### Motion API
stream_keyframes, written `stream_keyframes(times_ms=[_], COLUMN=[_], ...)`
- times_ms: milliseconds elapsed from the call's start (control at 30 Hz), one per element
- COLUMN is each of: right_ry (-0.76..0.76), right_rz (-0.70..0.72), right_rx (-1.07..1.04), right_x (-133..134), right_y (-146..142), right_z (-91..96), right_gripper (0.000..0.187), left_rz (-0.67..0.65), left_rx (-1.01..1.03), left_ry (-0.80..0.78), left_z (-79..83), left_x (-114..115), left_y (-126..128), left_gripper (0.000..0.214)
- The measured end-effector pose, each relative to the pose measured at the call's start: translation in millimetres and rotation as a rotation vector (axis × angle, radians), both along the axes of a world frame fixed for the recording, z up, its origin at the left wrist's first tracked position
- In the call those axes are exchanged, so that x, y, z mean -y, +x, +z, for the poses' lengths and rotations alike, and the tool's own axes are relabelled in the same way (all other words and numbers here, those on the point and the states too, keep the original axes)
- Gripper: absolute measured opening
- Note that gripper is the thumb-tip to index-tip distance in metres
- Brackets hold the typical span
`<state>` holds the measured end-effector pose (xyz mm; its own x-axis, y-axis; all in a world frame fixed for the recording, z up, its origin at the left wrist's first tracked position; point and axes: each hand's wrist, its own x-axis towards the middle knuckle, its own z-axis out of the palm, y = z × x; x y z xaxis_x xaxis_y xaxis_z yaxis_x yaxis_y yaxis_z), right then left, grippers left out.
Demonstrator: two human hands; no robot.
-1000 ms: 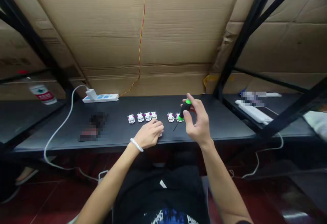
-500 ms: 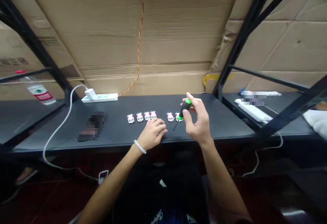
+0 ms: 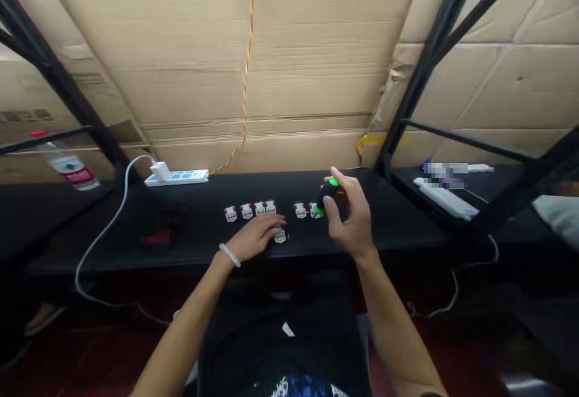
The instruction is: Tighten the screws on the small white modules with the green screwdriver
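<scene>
Upright in my right hand (image 3: 351,219) is a screwdriver (image 3: 330,188) with a black and green handle, gripped between thumb and fingers. Its dark shaft is hard to make out against the table. My left hand (image 3: 256,235), with a pale beaded bracelet on the wrist, rests low over the table. Its fingertips close on the upper edge of a small white part (image 3: 280,236). Several similar white-and-purple parts (image 3: 246,210) stand in a row just behind this hand. Two more lie further right, one white part (image 3: 300,210) and another (image 3: 314,209) beside the screwdriver.
On the black table (image 3: 389,222), a white power strip (image 3: 190,177) with a plugged-in charger lies at the back left. A white cable (image 3: 97,234) hangs over the front edge. Black metal posts (image 3: 414,77) frame both sides. A water bottle (image 3: 75,168) stands beyond the left post.
My left hand has shifted a little left, and the small white part at its fingertips now shows. My right hand and the screwdriver stay nearly in place. The picture's brightness has changed.
</scene>
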<state>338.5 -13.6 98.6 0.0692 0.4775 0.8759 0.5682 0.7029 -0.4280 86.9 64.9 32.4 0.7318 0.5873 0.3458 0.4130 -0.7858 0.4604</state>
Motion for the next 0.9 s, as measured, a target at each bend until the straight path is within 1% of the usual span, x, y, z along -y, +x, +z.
stream_keyframes(times_ms=[67,133,233,367,600,733,900], right_ry=[0.003,0.002,-0.008,0.007,0.025,0.008,0.023], right_rz=[0.002,0.012,0.045,0.088,0.128,0.145,0.141], right_rx=[-0.023,-0.048,-0.089,-0.143,-0.165,-0.155,-0.149], right_x=[-0.7,-1.9,-5.4,-11.2,-14.2,-13.6,-12.5], right_y=[-2.3,-5.9,-12.8,-21.5,-30.7,-32.8,-32.3], right_z=[-1.5,-4.1,-9.8,-18.7,-27.5,-28.2,-27.5], right_gripper=[0.053,0.051,0.048,0.047,0.048,0.049,0.049], left_rz=[-0.06,-0.079,-0.092,-0.12,-0.133,-0.118,-0.114], left_rx=[-0.039,-0.042,-0.015,0.017,0.054,0.053,0.058], left_ry=[-0.052,-0.077,-0.085,-0.103,-0.149,-0.164,-0.175], left_z=[2.6,5.0,8.4,11.1,7.2,5.0,4.4], left_x=[-4.9,-7.7,-8.1,-6.4,-7.6,-8.7,-9.1], left_y=[-10.7,-16.5,-17.5,-14.7,-15.6,-16.2,-16.2], left_gripper=[0.03,0.029,0.024,0.024,0.027,0.028,0.029])
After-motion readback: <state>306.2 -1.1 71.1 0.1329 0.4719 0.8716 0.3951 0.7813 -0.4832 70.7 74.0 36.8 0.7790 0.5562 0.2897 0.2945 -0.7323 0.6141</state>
